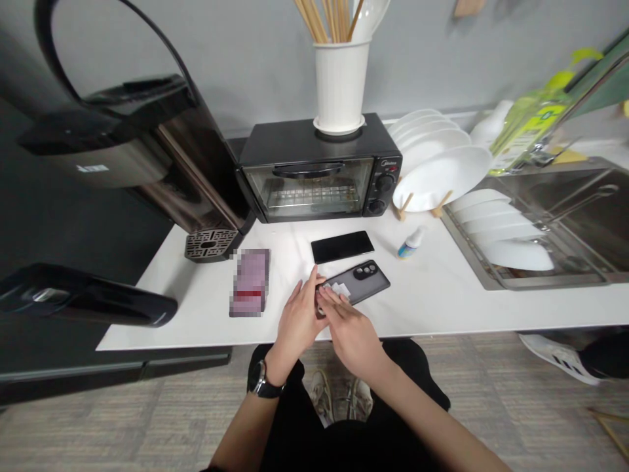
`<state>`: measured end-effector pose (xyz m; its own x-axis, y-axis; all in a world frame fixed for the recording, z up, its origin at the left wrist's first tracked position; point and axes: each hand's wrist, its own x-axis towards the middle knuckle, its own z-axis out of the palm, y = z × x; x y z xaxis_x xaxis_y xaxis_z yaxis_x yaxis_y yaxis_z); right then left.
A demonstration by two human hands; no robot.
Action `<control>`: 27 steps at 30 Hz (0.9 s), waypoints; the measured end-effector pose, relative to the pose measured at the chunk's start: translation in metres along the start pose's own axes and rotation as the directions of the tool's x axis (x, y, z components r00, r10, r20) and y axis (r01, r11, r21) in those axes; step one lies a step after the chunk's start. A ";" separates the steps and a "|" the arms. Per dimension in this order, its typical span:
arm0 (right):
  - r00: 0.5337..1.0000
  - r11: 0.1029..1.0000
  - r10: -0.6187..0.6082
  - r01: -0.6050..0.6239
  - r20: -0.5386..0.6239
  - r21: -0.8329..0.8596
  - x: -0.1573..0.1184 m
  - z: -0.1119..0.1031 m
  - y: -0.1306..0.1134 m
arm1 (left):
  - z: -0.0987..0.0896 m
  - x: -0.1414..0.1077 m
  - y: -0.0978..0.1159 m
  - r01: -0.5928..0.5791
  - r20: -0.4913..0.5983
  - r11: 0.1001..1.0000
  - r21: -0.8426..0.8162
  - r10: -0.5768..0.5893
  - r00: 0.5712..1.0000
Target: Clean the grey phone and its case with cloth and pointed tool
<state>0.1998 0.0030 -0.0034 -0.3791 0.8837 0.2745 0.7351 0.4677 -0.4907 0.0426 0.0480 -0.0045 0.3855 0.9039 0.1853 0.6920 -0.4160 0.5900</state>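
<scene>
A grey see-through phone case (373,286) with a dark camera ring lies on the white counter in front of me. My left hand (299,321) grips its left end, the fingers along the far edge and the thumb side nearer me. Bent fingers of my right hand (351,337) press a crumpled white wipe (340,288) against the case. Just beyond lies a black phone (343,247), screen up. A small white spray bottle (411,243) with a blue label stands to the right. The fingertips are partly hidden.
A blurred-out pink packet (250,282) lies left of my hands. Behind stand a toaster oven (314,190) bearing a white chopstick cup (341,82), and a dark drinks machine (162,157). Racked plates (437,177) and a sink (540,283) with bowls are at right.
</scene>
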 end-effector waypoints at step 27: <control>0.969 0.957 0.246 -0.248 -0.033 -0.147 0.045 0.004 0.005 | -0.001 0.004 0.001 0.003 0.044 0.998 0.058 -0.005 0.999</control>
<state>0.1845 0.0451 0.0034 -0.1679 0.9706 0.1726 0.8807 0.2264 -0.4161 0.0443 0.0518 -0.0024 0.4082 0.9008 0.1479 0.7270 -0.4188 0.5441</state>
